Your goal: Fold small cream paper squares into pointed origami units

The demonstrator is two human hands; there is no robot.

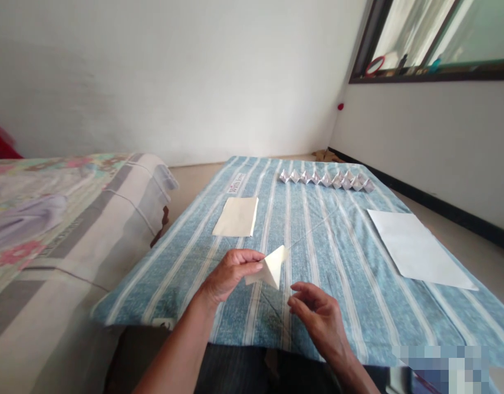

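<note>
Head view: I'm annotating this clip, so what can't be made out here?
All head view.
Folded paper: the part in the left hand grip, hidden by fingers.
Cloth label: print too small.
Row of folded pieces: too small to count.
Bottom right corner: pixelated patch covers it.

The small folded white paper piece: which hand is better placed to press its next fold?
Probably the right hand. It is open and free, just beside the small folded white paper piece, while the left hand is busy pinching it.
</note>
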